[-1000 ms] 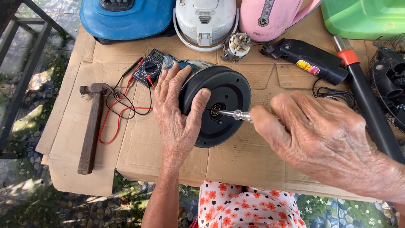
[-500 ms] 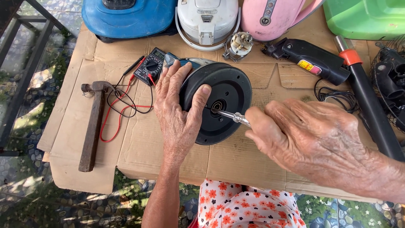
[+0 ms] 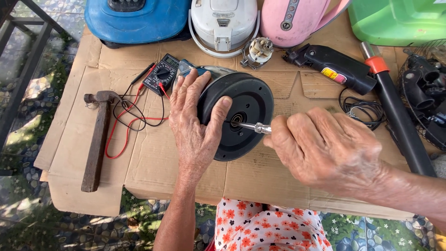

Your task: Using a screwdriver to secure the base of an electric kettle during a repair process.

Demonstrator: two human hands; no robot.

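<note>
While the left hand (image 3: 195, 132) clasped the black round base (image 3: 241, 116), the right hand (image 3: 325, 148), fingers closed around the screwdriver (image 3: 253, 126), probably needed straight, firm pressure.

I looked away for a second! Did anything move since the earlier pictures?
Hardly anything. The right hand shifted a little while working the screwdriver, whose tip sits at the middle of the black base. Nothing was picked up or let go. The left hand holds the base as before, and the hammer, the meter and its wires lie where they were.
</note>
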